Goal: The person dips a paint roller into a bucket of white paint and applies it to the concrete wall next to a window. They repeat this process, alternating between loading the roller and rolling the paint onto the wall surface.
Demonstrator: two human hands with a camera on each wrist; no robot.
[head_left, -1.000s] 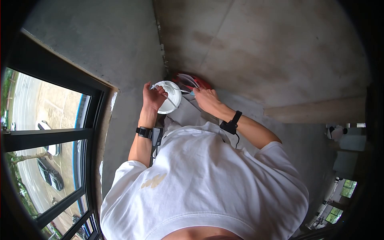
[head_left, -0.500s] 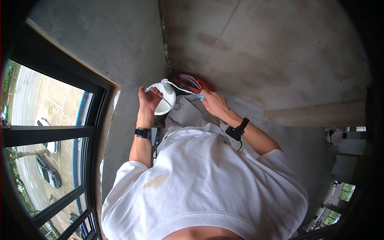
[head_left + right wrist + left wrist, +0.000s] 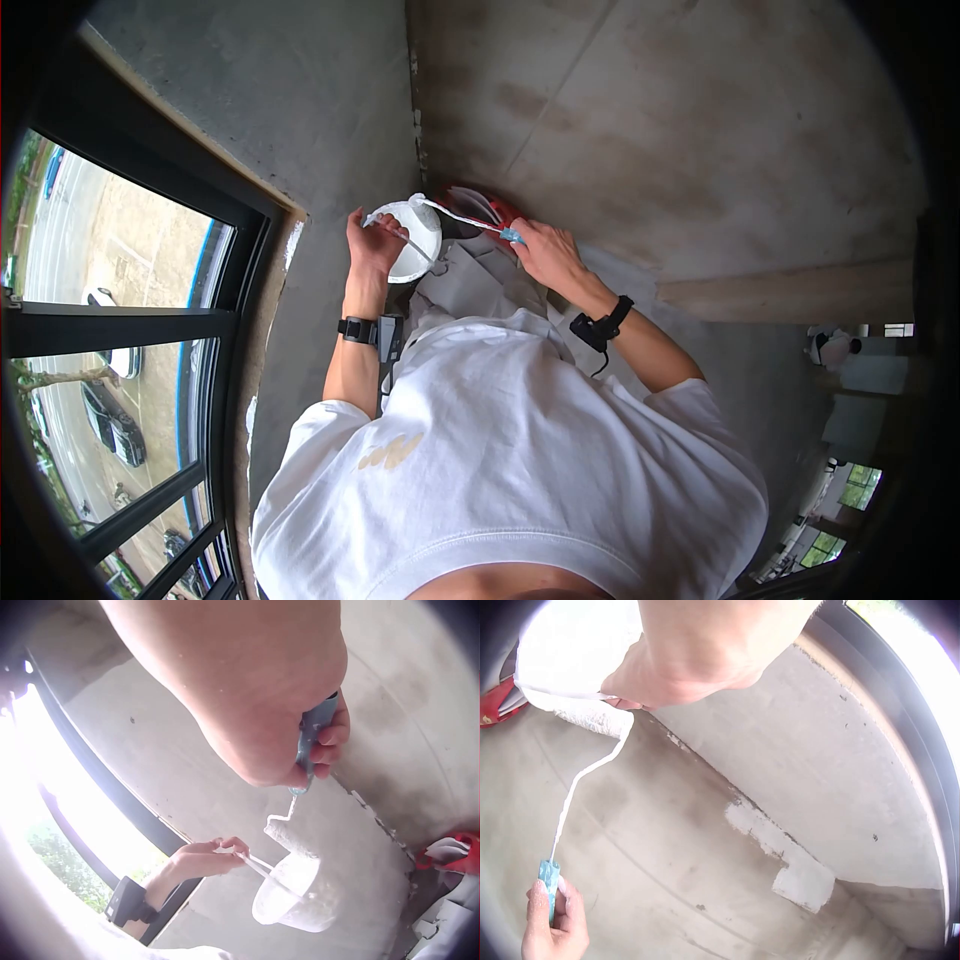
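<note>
My left hand has its fingers curled round the handle of a white bucket, which hangs tilted beside it. In the right wrist view that thin handle runs from the fingers to the bucket. My right hand grips the blue handle of a paint roller. The white-coated roller head lies at the bucket's rim, and its bent white rod leads back to the right hand. How far the head reaches inside is unclear.
A red bag-like object with pale contents stands in the corner behind the bucket. Grey sheets lie below. Dark window frames line the left side. A white patch marks the wall.
The roller head has come up from inside the bucket to its rim, and my right hand has moved right with the handle. The left hand and bucket have shifted slightly left.
</note>
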